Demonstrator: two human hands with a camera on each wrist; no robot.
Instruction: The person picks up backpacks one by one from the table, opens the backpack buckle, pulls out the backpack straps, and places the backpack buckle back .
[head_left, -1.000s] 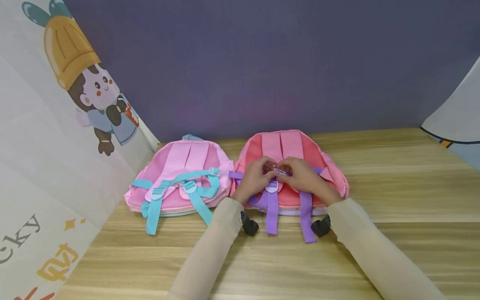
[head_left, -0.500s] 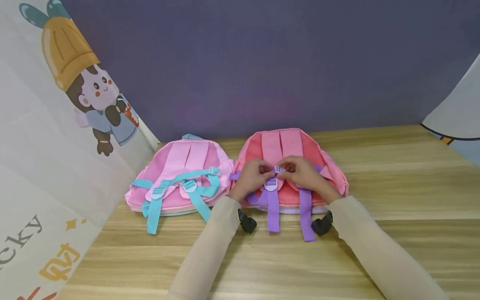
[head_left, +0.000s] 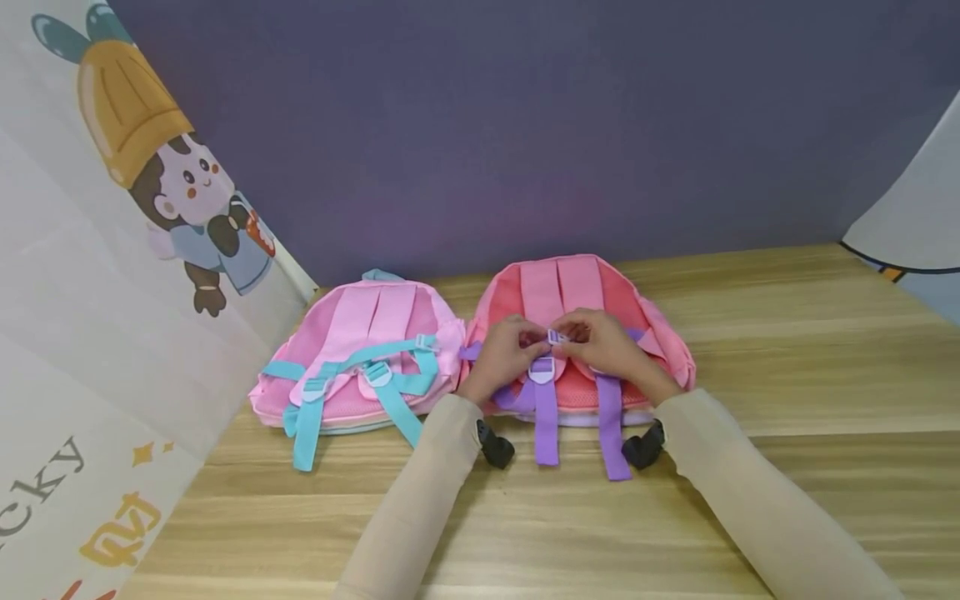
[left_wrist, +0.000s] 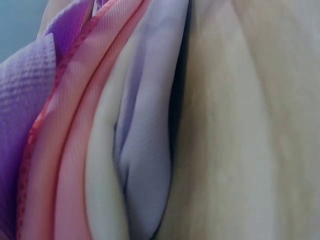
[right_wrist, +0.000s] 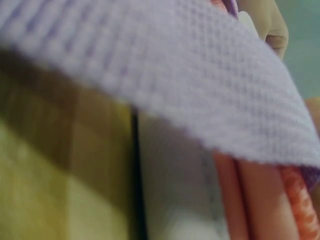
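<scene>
Buckle-and-strap adjustment, by my read.
Right hand point(head_left: 603, 343) pinches pale buckle point(head_left: 556, 337); left hand point(head_left: 504, 354) seems to pinch purple strap point(head_left: 471, 352) beside it, contact partly hidden. Both over coral-pink backpack point(head_left: 561, 287), straps up on table point(head_left: 787, 350). Next move likely needs buckle steady, strap fed straight.

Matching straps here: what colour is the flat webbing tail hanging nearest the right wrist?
Purple. The flat webbing tail shows best in the head view.

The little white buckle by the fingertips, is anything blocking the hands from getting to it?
Nothing I can see. In the head view, the right hand pinches the white buckle, and the left hand is right beside it, over the coral-pink backpack.
</scene>
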